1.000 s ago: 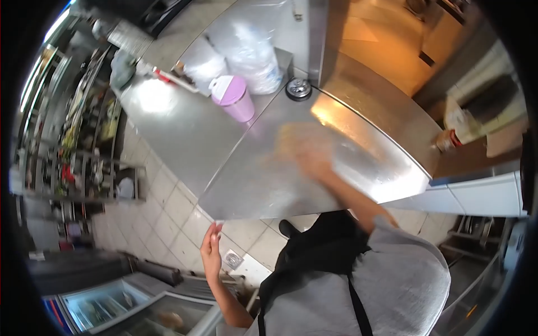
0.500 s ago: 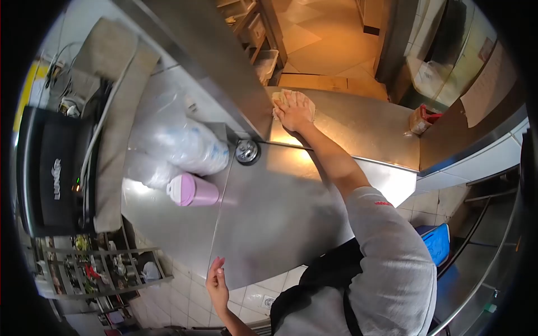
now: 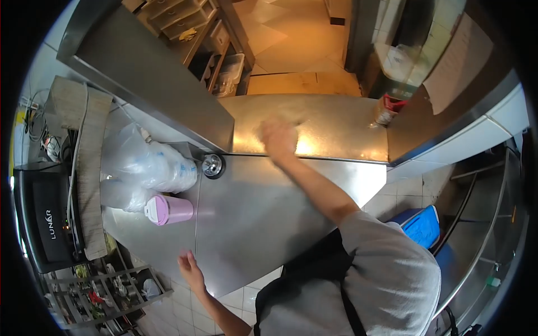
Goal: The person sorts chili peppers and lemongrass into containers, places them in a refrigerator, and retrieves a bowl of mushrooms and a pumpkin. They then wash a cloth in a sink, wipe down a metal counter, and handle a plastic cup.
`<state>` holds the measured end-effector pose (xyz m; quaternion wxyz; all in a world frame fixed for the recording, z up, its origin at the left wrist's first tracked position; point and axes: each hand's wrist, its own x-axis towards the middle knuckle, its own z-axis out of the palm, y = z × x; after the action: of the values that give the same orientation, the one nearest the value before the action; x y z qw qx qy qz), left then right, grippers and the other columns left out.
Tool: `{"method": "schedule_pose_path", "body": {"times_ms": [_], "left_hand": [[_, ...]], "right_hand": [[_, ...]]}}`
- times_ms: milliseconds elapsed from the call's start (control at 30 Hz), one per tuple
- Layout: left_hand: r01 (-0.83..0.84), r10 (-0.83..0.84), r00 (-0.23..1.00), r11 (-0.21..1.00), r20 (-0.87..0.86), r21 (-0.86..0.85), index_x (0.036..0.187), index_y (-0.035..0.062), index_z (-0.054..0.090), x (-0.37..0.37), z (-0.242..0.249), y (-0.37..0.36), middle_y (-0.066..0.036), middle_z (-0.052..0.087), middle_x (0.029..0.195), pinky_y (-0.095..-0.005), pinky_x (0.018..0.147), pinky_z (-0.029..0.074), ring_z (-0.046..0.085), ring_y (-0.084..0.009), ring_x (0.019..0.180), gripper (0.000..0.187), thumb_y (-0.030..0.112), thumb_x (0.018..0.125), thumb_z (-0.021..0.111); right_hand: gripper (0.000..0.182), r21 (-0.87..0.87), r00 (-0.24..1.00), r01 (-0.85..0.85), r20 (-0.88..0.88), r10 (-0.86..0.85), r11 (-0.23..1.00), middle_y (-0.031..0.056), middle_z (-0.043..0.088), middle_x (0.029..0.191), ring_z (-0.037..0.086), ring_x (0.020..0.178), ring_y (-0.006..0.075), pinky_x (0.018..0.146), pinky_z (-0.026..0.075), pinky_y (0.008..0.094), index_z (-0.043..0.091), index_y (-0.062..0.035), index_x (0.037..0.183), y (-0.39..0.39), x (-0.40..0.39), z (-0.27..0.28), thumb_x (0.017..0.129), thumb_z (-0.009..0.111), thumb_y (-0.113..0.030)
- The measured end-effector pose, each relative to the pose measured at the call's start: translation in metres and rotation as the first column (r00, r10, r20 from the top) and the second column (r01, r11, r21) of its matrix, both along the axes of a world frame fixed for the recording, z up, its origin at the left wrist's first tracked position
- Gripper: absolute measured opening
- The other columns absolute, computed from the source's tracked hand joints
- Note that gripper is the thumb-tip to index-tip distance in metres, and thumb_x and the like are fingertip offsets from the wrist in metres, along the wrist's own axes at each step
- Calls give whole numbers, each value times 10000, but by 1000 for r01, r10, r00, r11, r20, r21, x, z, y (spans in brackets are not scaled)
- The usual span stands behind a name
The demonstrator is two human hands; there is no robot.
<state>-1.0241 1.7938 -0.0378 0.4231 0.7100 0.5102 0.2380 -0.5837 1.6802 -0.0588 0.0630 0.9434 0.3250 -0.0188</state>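
From my end, the right hand (image 3: 279,140) is a blur at the ledge (image 3: 342,126), towards its left end and front edge; I can't tell whether that grip is clenched, released or grasping something. A wide rightward sweep could, I judge, knock the jar (image 3: 386,110) by the ledge's right end. The left hand (image 3: 191,273) looks released, fingers loosely bent, near the front left corner of the tabletop (image 3: 252,218). The cup (image 3: 174,210) sits beyond it, just beside the bags (image 3: 162,173); if I watched only the right side, a careless left swing could tip it.
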Motion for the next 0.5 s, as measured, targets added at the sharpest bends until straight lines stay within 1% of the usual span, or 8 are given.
{"method": "schedule_pose_path", "body": {"times_ms": [33,100,133,167,233,267,400,500], "left_hand": [[37,-39,999,995,13,89,1225,-1,371,14,-4,9,-155,515,1105,-327,856,387,489,-217,1025,444,252,881,492],[77,-81,997,982,13,172,1251,8,327,32,-2,14,-169,468,1161,-336,880,374,454,-235,1080,478,240,874,507],[46,-49,999,986,14,159,1266,7,297,37,0,14,-180,407,1209,-350,906,353,404,-252,1126,536,246,853,542],[11,-13,1000,989,13,147,1281,7,268,39,3,15,-191,345,1257,-365,931,331,354,-269,1172,599,251,831,578],[8,2,999,975,-43,222,1288,-6,241,40,-12,34,-195,316,1273,-375,951,304,324,-282,1190,674,274,801,613],[7,26,994,955,-105,297,1295,-19,214,33,-22,42,-200,287,1289,-384,970,277,294,-295,1208,750,298,771,649],[-32,31,999,943,7,332,1297,-63,118,63,-24,59,-213,235,1309,-378,1016,192,236,-297,1232,949,303,676,735],[-79,-4,980,910,198,407,1279,-68,134,89,-27,73,-209,264,1281,-374,1000,233,281,-288,1204,968,265,630,771]], "right_hand": [[346,2,1000,12,6,-12,1000,69,501,1132,434,1089,210,899,363,395,476,-104,1166,-13,-6,9,841,392,-190],[346,406,996,-10,-78,45,914,52,465,1181,403,1124,191,923,345,364,481,-134,1173,-39,-13,11,843,389,-184],[373,409,1000,-10,4,10,912,45,428,1230,380,1148,177,942,322,337,442,-128,1214,-61,8,-17,852,380,-194],[331,637,963,-131,265,-56,759,87,530,1067,523,937,231,766,426,332,514,-114,1109,-106,27,-46,792,458,-190],[401,780,973,232,-178,-150,581,66,437,1243,408,1136,195,938,325,346,438,-94,1213,-189,50,-44,831,413,-212],[416,578,889,58,341,-305,814,87,440,1244,423,1129,245,933,332,364,423,-79,1221,-225,63,-57,836,420,-237],[487,453,985,160,-15,-172,877,196,351,1292,301,1204,350,969,278,445,425,-111,1213,-261,17,-1,793,517,-340],[522,357,989,139,-11,-144,924,195,310,1321,258,1225,372,994,243,439,427,-134,1209,-244,19,7,771,530,-399]]}}
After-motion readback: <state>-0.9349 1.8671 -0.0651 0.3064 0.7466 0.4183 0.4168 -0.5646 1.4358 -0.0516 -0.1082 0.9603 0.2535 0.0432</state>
